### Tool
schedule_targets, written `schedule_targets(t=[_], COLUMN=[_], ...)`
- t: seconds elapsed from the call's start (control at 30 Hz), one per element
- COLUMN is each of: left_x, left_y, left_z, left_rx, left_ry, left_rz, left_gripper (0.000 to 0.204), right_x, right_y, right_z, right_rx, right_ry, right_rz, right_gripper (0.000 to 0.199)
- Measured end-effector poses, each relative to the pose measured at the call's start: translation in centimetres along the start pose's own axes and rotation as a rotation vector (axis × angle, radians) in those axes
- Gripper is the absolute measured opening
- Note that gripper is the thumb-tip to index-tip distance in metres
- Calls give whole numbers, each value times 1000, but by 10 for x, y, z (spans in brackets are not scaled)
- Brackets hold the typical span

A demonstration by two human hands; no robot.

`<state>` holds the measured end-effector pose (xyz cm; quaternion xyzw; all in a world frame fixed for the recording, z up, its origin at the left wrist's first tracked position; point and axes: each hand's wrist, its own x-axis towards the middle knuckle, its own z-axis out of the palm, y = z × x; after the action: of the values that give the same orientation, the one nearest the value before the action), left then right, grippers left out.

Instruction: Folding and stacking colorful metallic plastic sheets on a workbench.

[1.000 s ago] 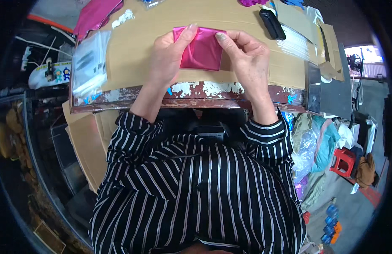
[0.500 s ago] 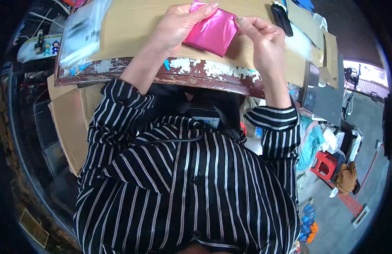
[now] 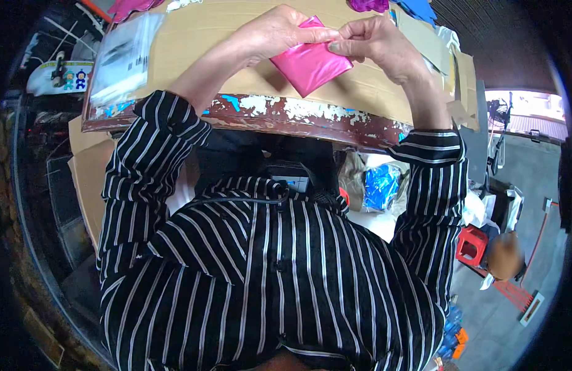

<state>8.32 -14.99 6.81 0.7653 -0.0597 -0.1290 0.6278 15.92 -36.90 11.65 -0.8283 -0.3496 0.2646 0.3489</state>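
Note:
A shiny pink plastic packet (image 3: 310, 67), flat and folded, is held above the table with one corner pointing toward me. My left hand (image 3: 276, 36) grips its upper left part, thumb across the front. My right hand (image 3: 378, 46) pinches the upper right edge between thumb and fingers, its fingertips close against those of my left hand. The fingers cover the packet's top edge. Below it lies a cardboard sheet (image 3: 199, 52) that covers the tabletop.
Clear plastic bags (image 3: 122, 62) lie at the table's left. Pink material (image 3: 130, 7), purple material (image 3: 367, 5) and blue material (image 3: 419, 11) sit at the far side. The table's front edge (image 3: 286, 110) has peeling paint. A red stool (image 3: 471, 245) stands on the floor at right.
The packet has turned so a corner points toward me. My right hand has shifted along its edge, bringing its fingertips up to my left hand's. My view has shifted slightly.

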Motion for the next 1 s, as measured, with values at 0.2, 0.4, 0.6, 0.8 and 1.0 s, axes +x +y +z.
schedule_targets(t=[0.2,0.4,0.6,0.8,1.0], left_x=[-9,-46,-49,-35,-5], left_y=[-8,-17,-14,-14,33], left_z=[4,22,31,23,17], left_rx=[-283,-231,-414,-319,-338], left_ry=[12,66,50,-17,9], left_rz=[127,-205,-30,62,106], left_gripper=[56,41,25,29,24], right_x=[-21,-37,-50,-70,-80], right_y=[19,28,23,12,9], right_z=[14,32,43,56,64], right_rx=[320,636,720,655,441], right_ry=[200,458,540,615,630], right_rz=[-73,-92,-161,-72,-94], right_gripper=[12,11,10,8,8])
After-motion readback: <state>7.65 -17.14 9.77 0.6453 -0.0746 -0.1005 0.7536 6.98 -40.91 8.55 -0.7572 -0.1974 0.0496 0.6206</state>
